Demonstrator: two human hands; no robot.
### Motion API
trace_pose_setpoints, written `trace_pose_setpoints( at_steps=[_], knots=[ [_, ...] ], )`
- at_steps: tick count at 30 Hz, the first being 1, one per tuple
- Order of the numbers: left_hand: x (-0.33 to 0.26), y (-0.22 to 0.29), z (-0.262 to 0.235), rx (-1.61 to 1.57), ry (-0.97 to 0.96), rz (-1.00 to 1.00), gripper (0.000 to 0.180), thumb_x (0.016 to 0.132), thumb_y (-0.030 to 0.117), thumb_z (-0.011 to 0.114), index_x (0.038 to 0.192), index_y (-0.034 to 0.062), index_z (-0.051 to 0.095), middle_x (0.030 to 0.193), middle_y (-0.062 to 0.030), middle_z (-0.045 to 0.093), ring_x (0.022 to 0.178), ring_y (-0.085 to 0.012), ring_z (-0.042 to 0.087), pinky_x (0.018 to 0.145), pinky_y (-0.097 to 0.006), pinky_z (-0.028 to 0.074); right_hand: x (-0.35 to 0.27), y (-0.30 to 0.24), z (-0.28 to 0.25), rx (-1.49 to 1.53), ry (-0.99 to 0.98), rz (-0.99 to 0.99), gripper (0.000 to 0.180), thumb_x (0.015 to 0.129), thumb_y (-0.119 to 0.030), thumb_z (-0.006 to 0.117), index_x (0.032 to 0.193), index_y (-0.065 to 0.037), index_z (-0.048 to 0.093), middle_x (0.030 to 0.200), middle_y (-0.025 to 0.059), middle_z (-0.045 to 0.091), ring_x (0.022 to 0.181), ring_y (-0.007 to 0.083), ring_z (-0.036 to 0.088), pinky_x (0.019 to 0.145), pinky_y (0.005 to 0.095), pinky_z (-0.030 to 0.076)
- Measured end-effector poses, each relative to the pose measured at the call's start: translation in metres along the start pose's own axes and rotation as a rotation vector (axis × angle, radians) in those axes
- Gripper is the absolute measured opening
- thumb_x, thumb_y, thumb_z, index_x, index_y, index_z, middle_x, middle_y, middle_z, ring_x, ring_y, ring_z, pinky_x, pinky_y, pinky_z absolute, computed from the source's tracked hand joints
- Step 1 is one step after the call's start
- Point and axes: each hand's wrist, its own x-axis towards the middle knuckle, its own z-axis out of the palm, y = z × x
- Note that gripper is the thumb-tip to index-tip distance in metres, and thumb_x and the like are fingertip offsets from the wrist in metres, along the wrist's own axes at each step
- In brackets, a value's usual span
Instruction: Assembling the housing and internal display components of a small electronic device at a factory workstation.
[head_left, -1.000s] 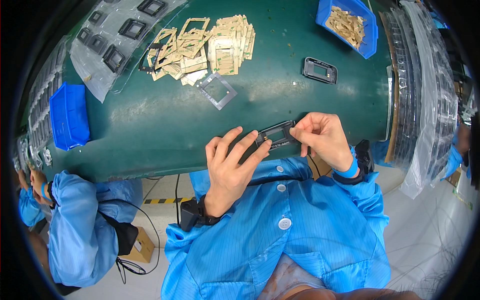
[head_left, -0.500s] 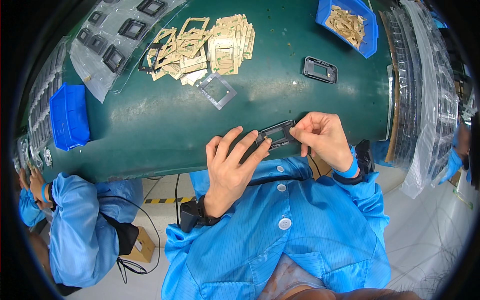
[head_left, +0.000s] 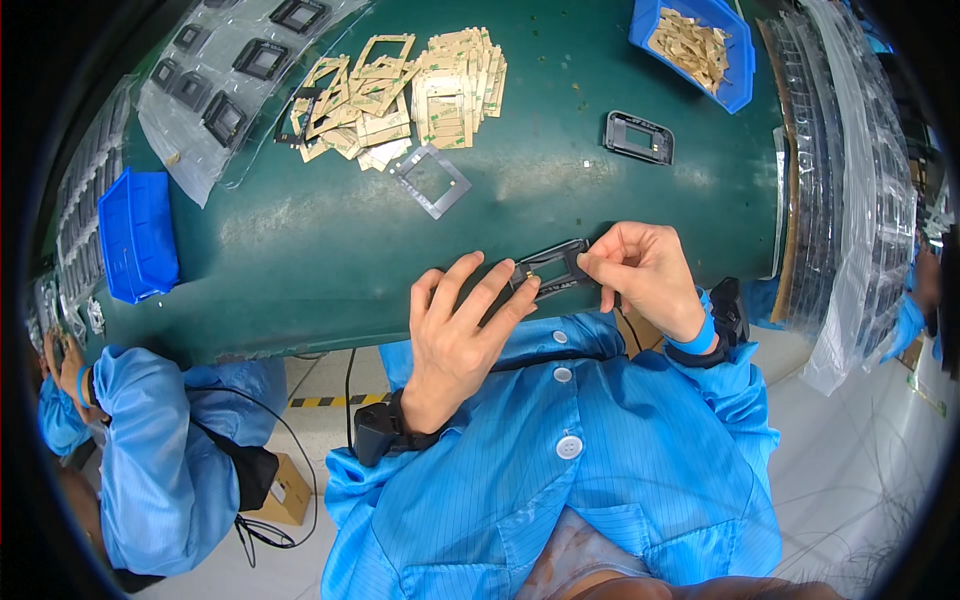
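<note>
Nothing moved | both hands pinch black frame | long axis left-right

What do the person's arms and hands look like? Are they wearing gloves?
No gloves: the left hand and right hand are bare. Both arms wear bright blue coat sleeves. Each wrist has a chunky black band, and the right has a blue cuff too.

On the green surface lie a heap of tan frames, a grey square frame, a lone black frame and clear bags of black parts. Blue bins sit at each side, one holding tan pieces.
</note>
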Motion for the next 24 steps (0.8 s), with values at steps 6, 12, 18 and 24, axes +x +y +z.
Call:
trace_pose_setpoints(
  at_steps=[6, 12, 18, 24],
  knots=[
    [-0.0012, -0.0036, 0.0008, -0.067, 0.027, -0.01, 0.035, 0.071, 0.022, 0.085, 0.106, 0.0194, 0.078, 0.116, 0.0002, 0.069, 0.111, -0.0272, 0.06, 0.089, -0.042, 0.042, 0.0001, -0.0004, 0.0005, 0.0, 0.006, 0.0, 0.012, 0.088, -0.006, 0.072, 0.082, 0.003, 0.067, 0.067, 0.0044, 0.066, 0.049, 0.0077, 0.061, 0.038, 0.0192, 0.04],
    [-0.0025, -0.004, 0.0013, -0.088, 0.033, -0.02, 0.033, 0.071, 0.023, 0.086, 0.103, 0.018, 0.078, 0.117, 0.0, 0.069, 0.112, -0.0271, 0.06, 0.089, -0.042, 0.042, 0.0002, 0.0012, -0.0003, 0.006, 0.001, -0.011, 0.012, 0.089, -0.007, 0.072, 0.082, 0.003, 0.067, 0.067, 0.0043, 0.066, 0.049, 0.0075, 0.061, 0.038, 0.0191, 0.039],
    [-0.0026, -0.0037, 0.0019, -0.068, 0.035, 0.003, 0.033, 0.07, 0.023, 0.087, 0.102, 0.0199, 0.078, 0.118, -0.0003, 0.069, 0.113, -0.0274, 0.06, 0.089, -0.043, 0.042, 0.0002, 0.0012, -0.0002, 0.01, 0.003, -0.011, 0.013, 0.089, -0.007, 0.073, 0.082, 0.002, 0.067, 0.066, 0.004, 0.066, 0.049, 0.0077, 0.061, 0.038, 0.0193, 0.039],
    [-0.003, -0.0043, 0.0024, -0.019, 0.042, 0.042, 0.033, 0.07, 0.022, 0.087, 0.102, 0.0212, 0.078, 0.118, -0.0011, 0.069, 0.111, -0.0284, 0.061, 0.087, -0.045, 0.043, 0.0006, -0.0001, -0.0006, 0.022, -0.002, -0.006, 0.013, 0.089, -0.007, 0.073, 0.083, 0.003, 0.067, 0.066, 0.0041, 0.066, 0.049, 0.0082, 0.061, 0.038, 0.0196, 0.04]
  ],
)
